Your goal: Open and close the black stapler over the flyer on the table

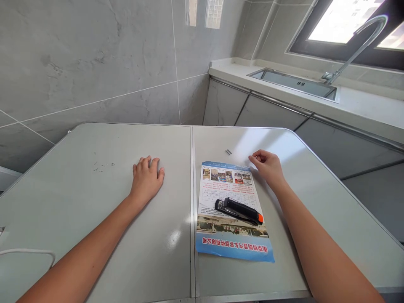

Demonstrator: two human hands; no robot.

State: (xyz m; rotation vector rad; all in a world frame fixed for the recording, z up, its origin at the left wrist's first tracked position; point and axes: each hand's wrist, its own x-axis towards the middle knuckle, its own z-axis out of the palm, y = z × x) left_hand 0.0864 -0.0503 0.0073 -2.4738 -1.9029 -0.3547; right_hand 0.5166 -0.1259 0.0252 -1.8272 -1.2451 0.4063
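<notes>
My left hand (147,179) lies palm down on the left half of the table, its fingers spread and nothing in them. To the right, my right hand (267,165) rests beside the upper right corner of a printed leaflet (232,248), its fingers curled and pinched together. What they hold, if anything, is too small to make out. A black stapler (239,210) with an orange tip lies on the leaflet, slanting down to the right. Beyond the leaflet's top edge sits a short strip of staples (228,152).
Several loose staples (102,165) are scattered on the table (170,269) left of my left hand. A white cable (28,251) runs in from the left edge. Behind on the right stands a counter (227,67) with a sink (293,82) and a tall faucet (356,50).
</notes>
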